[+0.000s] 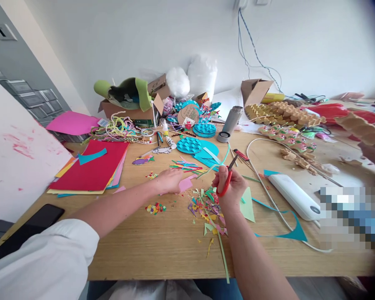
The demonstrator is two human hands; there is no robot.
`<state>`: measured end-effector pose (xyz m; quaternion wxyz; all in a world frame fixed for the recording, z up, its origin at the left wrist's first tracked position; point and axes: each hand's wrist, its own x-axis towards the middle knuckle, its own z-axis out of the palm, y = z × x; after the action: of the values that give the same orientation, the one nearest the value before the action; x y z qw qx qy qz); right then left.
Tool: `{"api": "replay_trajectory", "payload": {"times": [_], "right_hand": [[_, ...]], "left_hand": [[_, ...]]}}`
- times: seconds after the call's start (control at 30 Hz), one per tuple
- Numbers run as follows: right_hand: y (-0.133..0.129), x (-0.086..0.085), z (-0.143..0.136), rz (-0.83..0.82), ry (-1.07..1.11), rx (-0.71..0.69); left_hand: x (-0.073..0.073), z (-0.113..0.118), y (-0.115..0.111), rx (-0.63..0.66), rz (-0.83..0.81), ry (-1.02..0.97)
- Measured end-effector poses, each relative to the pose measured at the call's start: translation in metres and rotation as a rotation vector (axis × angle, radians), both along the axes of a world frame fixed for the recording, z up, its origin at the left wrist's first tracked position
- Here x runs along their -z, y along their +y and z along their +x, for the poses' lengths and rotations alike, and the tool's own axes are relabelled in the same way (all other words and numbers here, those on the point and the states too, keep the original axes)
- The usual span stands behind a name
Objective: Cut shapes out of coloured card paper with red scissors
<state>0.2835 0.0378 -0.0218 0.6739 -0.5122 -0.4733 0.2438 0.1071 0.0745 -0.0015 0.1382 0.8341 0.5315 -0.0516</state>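
My right hand (231,183) is closed around red-handled scissors (228,182), whose dark blades point up and away from me. Thin pale green paper strips (217,166) lie right by its fingertips; I cannot tell if it pinches one. Further left, my left hand (171,181) reaches low over the table, fingers stretched out beside a piece of pink paper (187,182). Just beyond it lies a small pile of coloured paper strips (187,166). Between and below the hands are colourful paper scraps (209,210) and a little heap of round paper dots (156,208).
Left stands a stack of coloured paper (90,171) with a black phone (46,216) nearer me. Blue round shapes (189,146), a grey thermos (231,123) and glue bottles (171,143) stand behind. A white power bank (295,197), its cable and egg-carton pieces (287,113) lie right.
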Motion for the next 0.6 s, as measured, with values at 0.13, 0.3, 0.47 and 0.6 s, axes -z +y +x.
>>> {"api": "replay_trajectory", "payload": {"times": [0.13, 0.3, 0.47, 0.6], "right_hand": [[-0.001, -0.002, 0.0, 0.012, 0.003, -0.004], [-0.001, -0.004, 0.001, 0.016, 0.012, -0.01], [-0.001, -0.003, 0.001, 0.07, 0.064, 0.011], [-0.001, -0.005, 0.0, 0.153, 0.065, 0.065]], "left_hand": [[-0.001, 0.0, 0.001, -0.082, -0.055, -0.018], [0.002, -0.005, 0.007, -0.174, -0.231, -0.163], [0.006, -0.014, 0.014, -0.18, -0.378, -0.255], [0.007, -0.019, 0.009, -0.203, -0.418, -0.347]]}}
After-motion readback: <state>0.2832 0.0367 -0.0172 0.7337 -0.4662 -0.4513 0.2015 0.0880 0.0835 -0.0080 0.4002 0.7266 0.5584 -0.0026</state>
